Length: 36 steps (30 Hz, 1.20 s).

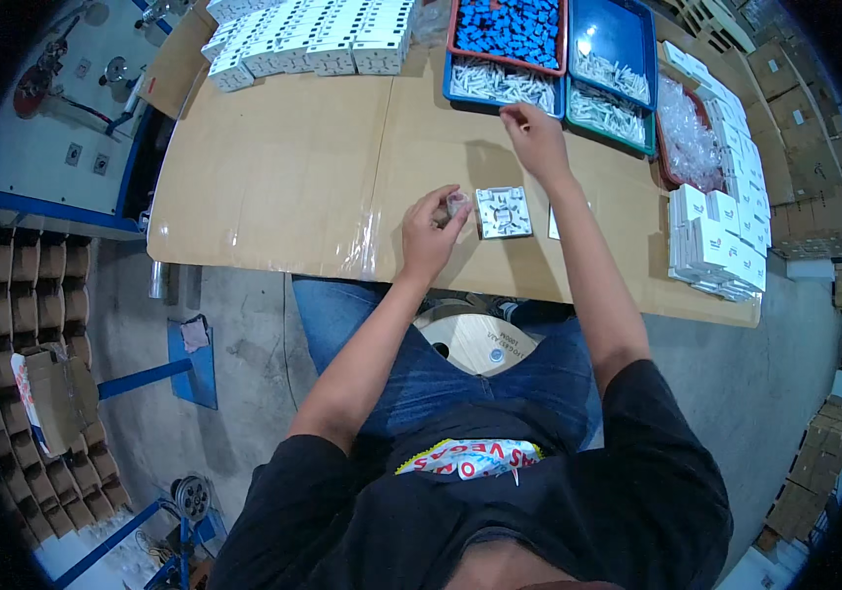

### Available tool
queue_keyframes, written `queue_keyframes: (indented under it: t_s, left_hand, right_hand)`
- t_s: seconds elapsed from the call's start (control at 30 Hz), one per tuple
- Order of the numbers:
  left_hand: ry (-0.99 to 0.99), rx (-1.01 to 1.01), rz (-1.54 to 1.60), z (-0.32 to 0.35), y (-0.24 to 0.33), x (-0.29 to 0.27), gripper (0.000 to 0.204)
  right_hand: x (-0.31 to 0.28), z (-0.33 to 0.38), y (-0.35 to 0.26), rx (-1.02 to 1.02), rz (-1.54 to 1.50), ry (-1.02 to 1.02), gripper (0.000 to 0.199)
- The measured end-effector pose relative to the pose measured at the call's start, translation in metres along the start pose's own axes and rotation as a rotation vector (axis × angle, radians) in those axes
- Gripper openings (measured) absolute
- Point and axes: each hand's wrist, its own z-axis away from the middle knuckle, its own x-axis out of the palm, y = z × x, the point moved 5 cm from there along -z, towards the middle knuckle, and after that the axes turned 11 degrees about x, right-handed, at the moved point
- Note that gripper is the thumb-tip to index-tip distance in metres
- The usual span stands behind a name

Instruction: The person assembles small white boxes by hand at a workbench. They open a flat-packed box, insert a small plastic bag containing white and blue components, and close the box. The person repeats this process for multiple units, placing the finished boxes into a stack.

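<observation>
Holding the small crumpled clear plastic piece (457,204) lightly would suit the left hand (429,228), whose thumb and fingers are partly curled and close around it, just left of the white square fitting (505,212). That fitting lies flat on the cardboard-covered table (273,187), in front of the person and between the forearms, so a steady left hand that does not brush it is probably best. The right hand (537,143) hangs near the front rim of the blue tray (480,101) of small white pieces (500,83); its fingers are bent with the tips drawn near each other, and whether they have hold of anything cannot be told. A fingertip pinch, with the wrist raised, looks wiser there than a full grab, since the pieces lie heaped together and several could come up at once. The red tray (510,62) sits over the blue one, so reaching in from the front edge seems safest.
</observation>
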Motion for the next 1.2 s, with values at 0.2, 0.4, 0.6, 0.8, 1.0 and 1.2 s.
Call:
queue_keyframes:
  t_s: [0.2, 0.4, 0.6, 0.8, 1.0, 1.2]
  left_hand:
    - [0.024, -0.042, 0.013, 0.0, -0.004, 0.0, 0.035]
    - [-0.005, -0.068, -0.002, 0.003, -0.008, -0.002, 0.031]
    - [-0.002, -0.006, -0.014, -0.001, -0.001, 0.001, 0.03]
    - [-0.002, -0.099, 0.041, -0.001, 0.004, -0.003, 0.034]
    - [-0.005, 0.222, -0.143, -0.002, 0.013, -0.003, 0.042]
    - [-0.07, 0.325, -0.185, 0.002, 0.025, 0.001, 0.043]
  right_hand:
    - [0.021, -0.087, 0.016, -0.092, 0.303, 0.028, 0.022]
    - [0.057, -0.107, 0.032, -0.056, 0.524, -0.113, 0.027]
    - [0.039, -0.109, 0.045, -0.115, 0.242, 0.027, 0.017]
    - [-0.003, -0.065, 0.02, 0.042, -0.216, 0.135, 0.015]
    - [-0.026, 0.045, -0.008, 0.174, -0.629, 0.021, 0.014]
    - [-0.009, 0.122, -0.019, 0.203, -0.482, -0.082, 0.016]
